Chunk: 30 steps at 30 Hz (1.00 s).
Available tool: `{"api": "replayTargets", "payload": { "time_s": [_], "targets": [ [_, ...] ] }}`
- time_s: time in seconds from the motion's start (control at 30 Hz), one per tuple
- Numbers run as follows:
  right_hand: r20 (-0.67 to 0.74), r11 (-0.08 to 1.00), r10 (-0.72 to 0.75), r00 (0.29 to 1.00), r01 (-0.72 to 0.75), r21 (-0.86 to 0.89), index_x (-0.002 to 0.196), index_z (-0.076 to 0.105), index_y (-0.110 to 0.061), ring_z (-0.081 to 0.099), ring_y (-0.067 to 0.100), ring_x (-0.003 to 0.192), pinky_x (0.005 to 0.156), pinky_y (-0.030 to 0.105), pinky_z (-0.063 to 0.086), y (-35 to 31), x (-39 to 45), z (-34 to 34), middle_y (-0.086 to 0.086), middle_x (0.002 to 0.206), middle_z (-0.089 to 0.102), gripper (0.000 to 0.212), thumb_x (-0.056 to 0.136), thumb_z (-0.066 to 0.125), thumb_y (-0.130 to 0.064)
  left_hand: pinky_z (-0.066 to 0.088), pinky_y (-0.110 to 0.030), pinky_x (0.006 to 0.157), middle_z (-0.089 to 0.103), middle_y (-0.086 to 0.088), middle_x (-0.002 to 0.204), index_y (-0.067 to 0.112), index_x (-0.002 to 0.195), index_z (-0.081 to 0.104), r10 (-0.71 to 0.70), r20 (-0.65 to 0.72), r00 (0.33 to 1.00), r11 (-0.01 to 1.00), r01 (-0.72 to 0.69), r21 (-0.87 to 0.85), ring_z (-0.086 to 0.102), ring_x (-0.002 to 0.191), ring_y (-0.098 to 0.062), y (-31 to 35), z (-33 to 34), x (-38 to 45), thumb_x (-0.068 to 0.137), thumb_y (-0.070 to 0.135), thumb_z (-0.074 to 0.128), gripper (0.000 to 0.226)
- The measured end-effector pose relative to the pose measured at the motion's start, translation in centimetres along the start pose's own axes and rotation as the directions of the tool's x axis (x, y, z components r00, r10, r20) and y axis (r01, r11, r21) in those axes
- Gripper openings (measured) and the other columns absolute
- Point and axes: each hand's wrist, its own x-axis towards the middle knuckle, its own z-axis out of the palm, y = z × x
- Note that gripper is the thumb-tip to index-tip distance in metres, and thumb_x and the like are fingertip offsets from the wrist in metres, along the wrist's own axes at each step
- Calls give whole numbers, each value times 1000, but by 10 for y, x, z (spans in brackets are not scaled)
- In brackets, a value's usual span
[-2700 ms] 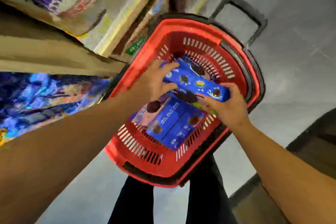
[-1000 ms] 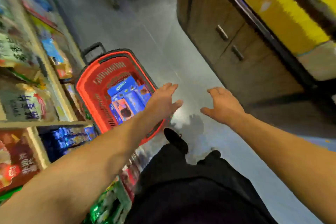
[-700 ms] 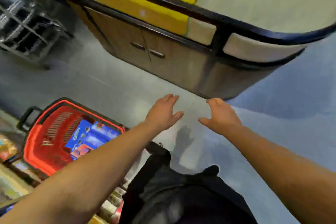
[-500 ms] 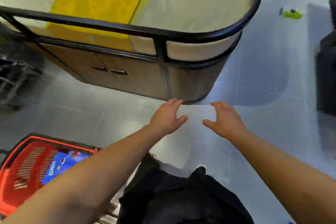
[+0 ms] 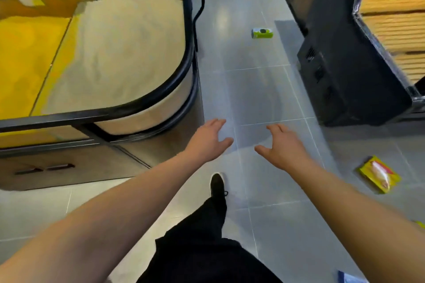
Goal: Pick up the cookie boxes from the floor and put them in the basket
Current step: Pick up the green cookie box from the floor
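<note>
A green cookie box point(image 5: 262, 33) lies on the grey floor far ahead in the aisle. A yellow box point(image 5: 379, 177) lies on the floor to my right, and a blue corner point(image 5: 347, 278) of another box shows at the bottom edge. My left hand point(image 5: 208, 140) and my right hand point(image 5: 281, 146) are stretched out in front of me, fingers relaxed and spread, holding nothing. The red basket is out of view.
A rounded bin point(image 5: 188, 53) with a black rail, filled with pale grain, stands on wooden cabinets at my left. A dark display unit point(image 5: 340, 80) stands at the right of the aisle. My black shoe point(image 5: 217, 187) steps forward on the tiled floor.
I let go of a blue box in the basket and turned right, away from it. The basket has left the view and the aisle with the green and yellow boxes has come in.
</note>
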Motion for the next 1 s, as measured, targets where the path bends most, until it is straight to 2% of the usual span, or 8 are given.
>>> {"api": "replayTargets", "payload": {
  "time_s": [0.2, 0.47, 0.6, 0.87, 1.0],
  "targets": [
    [20, 997, 66, 998, -66, -29, 145, 36, -17, 40, 30, 133, 106, 43, 40, 38, 95, -40, 5, 150, 36, 79, 82, 61, -57, 23, -35, 117, 32, -7, 154, 17, 148, 31, 60, 56, 997, 998, -61, 21, 28, 142, -22, 23, -7, 124, 90, 49, 55, 70],
    [31, 975, 213, 976, -215, 49, 146, 36, -17, 39, 28, 134, 110, 42, 37, 86, 190, -87, 5, 150, 37, 79, 82, 62, -55, 24, -35, 116, 30, -9, 155, 17, 148, 31, 126, 193, 973, 990, -137, 41, 29, 142, -25, 68, -17, 272, 91, 47, 55, 69],
    [32, 962, 260, 965, -262, 76, 146, 35, -17, 35, 25, 136, 110, 38, 34, 119, 252, -110, 2, 150, 36, 79, 83, 62, -55, 23, -32, 114, 31, -9, 155, 18, 148, 32, 141, 207, 968, 988, -150, 29, 30, 141, -24, 100, -14, 349, 90, 46, 56, 68],
    [40, 973, 198, 979, -201, 116, 144, 37, -15, 35, 26, 134, 108, 37, 34, 187, 413, -167, 4, 148, 36, 76, 83, 63, -51, 26, -36, 115, 29, -6, 156, 20, 150, 25, 54, 185, 981, 999, -53, -14, 29, 141, -25, 158, -3, 507, 89, 48, 56, 74],
    [95, 995, 99, 990, -100, 8, 147, 34, -17, 34, 25, 136, 109, 37, 33, 224, 489, -210, 2, 151, 33, 76, 85, 60, -52, 25, -34, 116, 31, -7, 155, 18, 150, 26, -7, 123, 992, 1000, 9, -15, 30, 141, -24, 190, -9, 578, 89, 47, 57, 74]
  ]
}}
